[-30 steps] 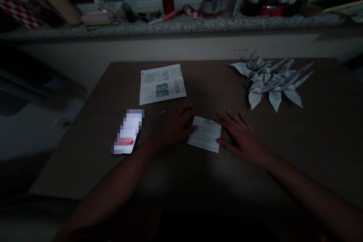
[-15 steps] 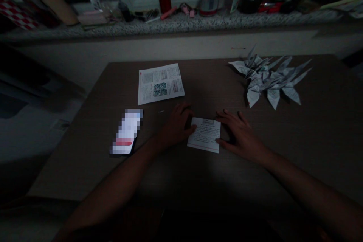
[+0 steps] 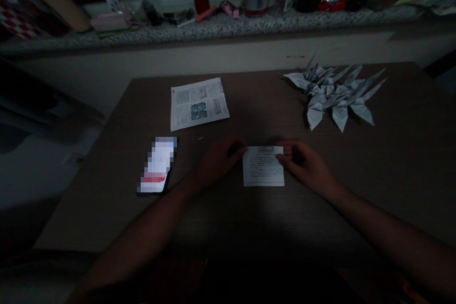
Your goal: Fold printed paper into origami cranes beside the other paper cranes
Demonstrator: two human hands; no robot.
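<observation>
A small, roughly square sheet of printed paper lies in front of me, its text running across it and a thin line near its lower edge. My left hand pinches its upper left corner between thumb and fingers. At the upper right edge, my right hand has its thumb on top and its fingertips behind the paper. Both hands are closed on this sheet. Dim light hides the finer detail of the fingers.
A larger printed sheet lies at the back left of the table. Nearer is a phone with a blurred screen. Several pointed folded-paper pieces are clustered at the back right. A granite sill beyond holds cans, a bottle and small items.
Both hands have closed in on the paper's upper corners, where they lay spread at its sides before. The paper has turned straighter and shifted slightly right. The camera view moved a little.
</observation>
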